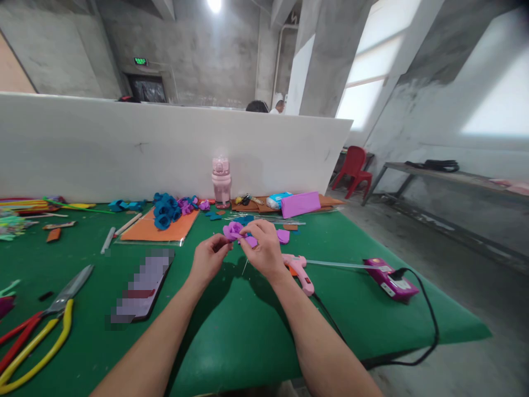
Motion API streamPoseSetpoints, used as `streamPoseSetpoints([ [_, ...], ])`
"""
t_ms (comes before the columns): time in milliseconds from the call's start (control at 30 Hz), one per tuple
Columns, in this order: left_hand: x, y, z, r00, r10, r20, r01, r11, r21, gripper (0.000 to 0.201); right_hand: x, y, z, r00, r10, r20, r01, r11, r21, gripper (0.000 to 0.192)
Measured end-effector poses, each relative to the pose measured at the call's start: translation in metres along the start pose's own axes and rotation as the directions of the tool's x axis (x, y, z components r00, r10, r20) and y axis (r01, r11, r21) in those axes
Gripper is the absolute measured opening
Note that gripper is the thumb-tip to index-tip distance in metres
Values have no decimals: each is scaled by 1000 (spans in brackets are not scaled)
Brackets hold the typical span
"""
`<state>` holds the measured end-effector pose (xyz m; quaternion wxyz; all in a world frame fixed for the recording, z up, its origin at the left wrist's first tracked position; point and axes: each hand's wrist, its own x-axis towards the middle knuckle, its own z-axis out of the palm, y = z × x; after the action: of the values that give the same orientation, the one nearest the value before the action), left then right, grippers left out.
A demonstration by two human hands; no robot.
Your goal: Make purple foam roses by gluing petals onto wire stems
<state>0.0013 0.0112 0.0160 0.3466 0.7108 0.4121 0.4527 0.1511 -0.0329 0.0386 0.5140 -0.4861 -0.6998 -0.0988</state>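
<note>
A purple craft flower [231,230] with curled petals is held up between my hands over the green table. My left hand [208,258] pinches its lower left side with fingertips and thumb. From the right, my right hand [264,246] has its thumb and fingers closed on the flower's petals. A thin wire [245,267] slants down beneath the flower. Just right of my right hand lies a loose purple petal piece [283,236]. A pink hot glue gun [301,273] rests beside my right wrist, with a clear glue stick [334,264] behind it.
Blue flowers [166,210] sit on an orange sheet [159,231]. A phone [145,284] and red-and-yellow-handled shears [58,309] lie left. A pink bottle [222,184] stands by the white partition [173,143]. The black cord [433,325] runs off a magenta box [390,280].
</note>
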Motion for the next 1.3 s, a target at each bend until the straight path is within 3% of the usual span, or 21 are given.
streamPoseSetpoints([
  [600, -1, -1, 2, 1000, 18, 7, -18, 999, 30, 12, -2, 1, 5, 999, -32, -28, 29, 993, -116, 6],
  [967, -1, -3, 3, 1000, 16, 0, -16, 1000, -3, 13, -3, -2, 5, 999, -18, -50, 13, 995, -96, 4],
  [1067, 1, -6, 1, 1000, -6, -31, 4, 999, -53, 17, -2, -6, -1, 998, 29, -54, -29, 1000, -7, 14],
  [1167, 2, -9, 0, 997, -20, -75, 14, 997, -80, 21, -1, -8, -2, 986, 144, -79, -130, 977, 167, 10],
  [1233, 2, -10, -1, 991, -3, -130, -5, 998, -62, 19, -1, -7, 1, 962, 270, -50, -239, 915, 325, 10],
  [1300, 1, -8, -2, 981, 25, -192, -29, 999, -16, 16, -1, -5, 7, 909, 411, 71, -386, 767, 512, 16],
])
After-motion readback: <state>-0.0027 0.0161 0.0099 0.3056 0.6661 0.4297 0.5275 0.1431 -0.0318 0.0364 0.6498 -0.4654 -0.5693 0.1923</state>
